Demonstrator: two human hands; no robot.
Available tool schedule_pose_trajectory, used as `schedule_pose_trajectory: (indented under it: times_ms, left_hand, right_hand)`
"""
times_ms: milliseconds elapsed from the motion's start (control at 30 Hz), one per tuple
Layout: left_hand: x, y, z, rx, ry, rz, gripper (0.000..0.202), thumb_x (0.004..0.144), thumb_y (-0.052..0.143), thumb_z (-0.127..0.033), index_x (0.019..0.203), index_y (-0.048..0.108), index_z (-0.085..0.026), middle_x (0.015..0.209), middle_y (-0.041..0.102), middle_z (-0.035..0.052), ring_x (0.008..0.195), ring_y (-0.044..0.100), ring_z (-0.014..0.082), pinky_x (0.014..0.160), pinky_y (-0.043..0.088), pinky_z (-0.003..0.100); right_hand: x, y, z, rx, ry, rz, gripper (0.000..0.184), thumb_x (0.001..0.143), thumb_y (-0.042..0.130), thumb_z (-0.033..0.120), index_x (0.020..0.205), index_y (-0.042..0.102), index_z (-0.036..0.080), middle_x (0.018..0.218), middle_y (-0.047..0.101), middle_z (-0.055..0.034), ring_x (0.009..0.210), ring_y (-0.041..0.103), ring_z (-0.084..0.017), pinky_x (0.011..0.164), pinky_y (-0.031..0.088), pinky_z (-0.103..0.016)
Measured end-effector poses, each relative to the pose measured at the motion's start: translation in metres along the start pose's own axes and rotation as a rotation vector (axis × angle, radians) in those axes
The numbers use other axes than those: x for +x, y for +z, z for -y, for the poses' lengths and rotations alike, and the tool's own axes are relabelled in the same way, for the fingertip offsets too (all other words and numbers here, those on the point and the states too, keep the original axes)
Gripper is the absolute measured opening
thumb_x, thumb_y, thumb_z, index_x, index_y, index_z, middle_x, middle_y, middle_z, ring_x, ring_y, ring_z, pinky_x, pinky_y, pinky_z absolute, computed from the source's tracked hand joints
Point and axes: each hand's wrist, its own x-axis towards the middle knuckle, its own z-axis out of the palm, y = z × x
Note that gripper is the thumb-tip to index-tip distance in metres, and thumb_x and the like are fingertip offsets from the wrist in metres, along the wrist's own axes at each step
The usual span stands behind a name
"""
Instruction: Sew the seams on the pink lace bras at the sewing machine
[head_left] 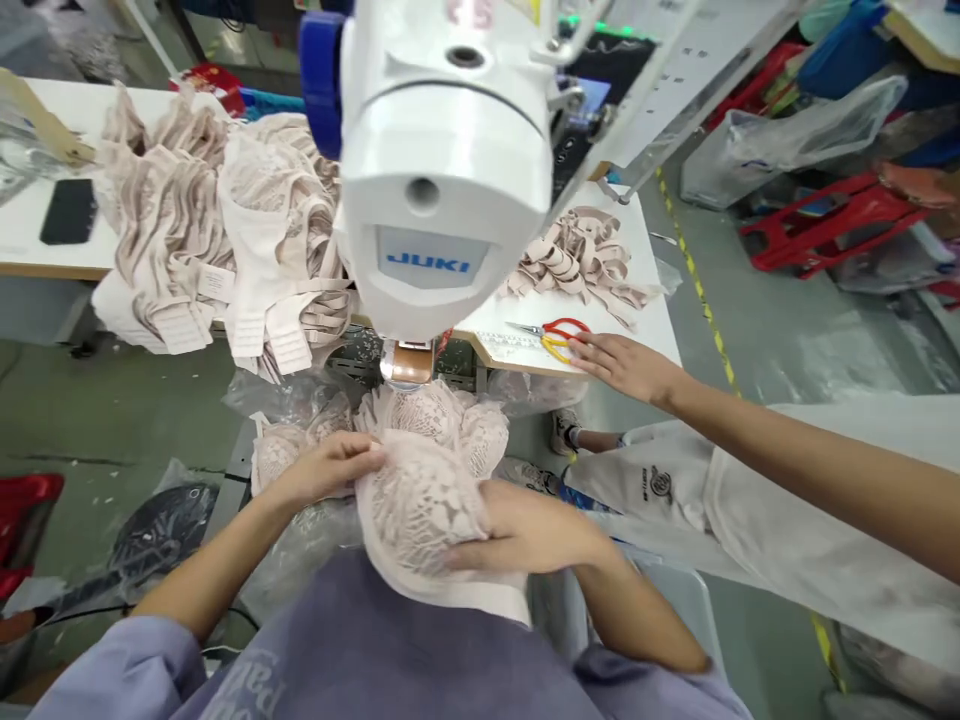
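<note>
Your left hand (pixel 334 470) has closed fingers on the upper left edge of a lace bra (pixel 427 505), thumb and forefinger pinching the border. Your right hand (pixel 529 530) holds the same piece from the other side: the thumb lies across the lace face of the cup, while the other fingers run out of sight behind it, so you cannot see how tightly they press. This hand is slightly blurred.

Your left forearm comes up from the lower left, slanting inward, with the wrist nearly straight and the back of the hand turned up. Your right elbow is bent out to the side; the forearm rises back toward your middle and the hand points left, lower than the left one.

The bra sits between your two hands, close in front of your body, its smooth band curving along the bottom. Just beyond it, more lace cups (pixel 420 412) lie below the head of the white sewing machine (pixel 450 190).

To your right, a co-worker's hand (pixel 622 365) reaches in with the arm stretched out, fingertips at the yellow handle of the scissors (pixel 559 337) on the white table (pixel 651 325); you cannot tell whether they grip it. Behind the scissors lies a heap of straps (pixel 581 255), and a large pile of bras (pixel 165 235) lies left of the machine.
</note>
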Motion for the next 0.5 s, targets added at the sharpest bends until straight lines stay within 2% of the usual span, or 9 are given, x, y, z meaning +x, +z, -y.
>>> schedule_pose_trajectory:
  times_ms: [33,67,133,167,200,233,333,433,500]
  left_hand:
    - [0.004,0.007,-0.01,0.113,0.062,0.028,0.04,0.093,0.058,-0.047,0.067,0.054,-0.017,0.06,0.05,-0.0016,0.054,0.046,0.0111,0.052,0.036,0.024]
    - [0.008,0.014,-0.02,0.213,0.13,0.047,0.043,0.095,0.054,-0.045,0.063,0.048,-0.017,0.057,0.041,-0.0036,0.051,0.038,0.0094,0.05,0.029,0.024]
    - [0.014,0.027,-0.039,0.339,0.249,0.072,0.045,0.098,0.049,-0.041,0.061,0.037,-0.019,0.056,0.029,-0.0053,0.05,0.028,0.0088,0.049,0.021,0.026]
    - [0.017,0.033,-0.047,0.376,0.294,0.082,0.044,0.099,0.047,-0.038,0.061,0.035,-0.019,0.057,0.028,-0.0053,0.05,0.027,0.009,0.05,0.021,0.027]
    - [0.019,0.038,-0.054,0.408,0.329,0.091,0.042,0.1,0.045,-0.036,0.062,0.036,-0.019,0.057,0.031,-0.005,0.051,0.029,0.0093,0.05,0.022,0.027]
    - [0.021,0.042,-0.06,0.436,0.353,0.095,0.039,0.1,0.044,-0.033,0.064,0.039,-0.019,0.057,0.035,-0.0046,0.051,0.032,0.0094,0.051,0.024,0.027]
    - [0.026,0.039,-0.071,0.557,0.406,-0.023,0.039,0.099,0.046,-0.03,0.062,0.043,-0.018,0.054,0.035,-0.005,0.05,0.031,0.0088,0.051,0.021,0.027]
    - [0.032,0.02,-0.077,0.623,0.38,-0.267,0.05,0.094,0.056,-0.04,0.054,0.035,-0.018,0.052,0.025,-0.0062,0.051,0.025,0.0083,0.05,0.016,0.027]
    - [0.036,0.004,-0.081,0.564,0.316,-0.375,0.045,0.09,0.061,-0.041,0.057,0.043,-0.017,0.054,0.034,-0.0057,0.053,0.031,0.0085,0.05,0.022,0.024]
  right_hand:
    - [-0.003,-0.009,-0.005,-0.042,0.034,0.058,0.03,0.086,0.069,0.052,0.075,0.072,0.025,0.064,0.064,0.0023,0.055,0.053,-0.013,0.055,0.044,-0.026]
    - [-0.004,-0.017,-0.01,-0.098,0.081,0.038,0.027,0.085,0.07,0.052,0.082,0.073,0.026,0.07,0.066,0.0005,0.06,0.057,-0.016,0.057,0.045,-0.028]
    - [0.001,-0.024,-0.019,-0.183,0.159,-0.234,0.039,0.073,0.081,0.054,0.103,0.073,0.029,0.092,0.072,-0.0046,0.081,0.065,-0.026,0.071,0.051,-0.035]
    - [0.006,-0.024,-0.023,-0.181,0.155,-0.354,0.053,0.067,0.085,0.054,0.113,0.071,0.031,0.105,0.071,-0.0068,0.095,0.066,-0.031,0.082,0.052,-0.039]
    - [0.013,-0.021,-0.028,-0.146,0.123,-0.394,0.059,0.066,0.086,0.053,0.119,0.069,0.032,0.114,0.07,-0.0076,0.104,0.064,-0.033,0.089,0.05,-0.041]
    - [0.02,-0.018,-0.031,-0.082,0.08,-0.361,0.056,0.07,0.083,0.053,0.12,0.069,0.032,0.115,0.07,-0.0073,0.106,0.064,-0.032,0.092,0.05,-0.04]
    - [0.04,-0.009,-0.039,0.104,0.053,-0.243,0.03,0.088,0.066,0.053,0.094,0.074,0.025,0.084,0.072,-0.0033,0.077,0.066,-0.022,0.072,0.05,-0.032]
    - [0.061,-0.01,-0.042,0.133,0.121,-0.432,0.041,0.091,0.058,0.055,0.072,0.066,0.02,0.063,0.062,-0.0005,0.061,0.055,-0.016,0.059,0.041,-0.027]
    - [0.074,-0.017,-0.042,0.134,0.134,-0.531,0.043,0.09,0.057,0.057,0.07,0.062,0.019,0.062,0.059,-0.0002,0.061,0.053,-0.015,0.059,0.039,-0.026]
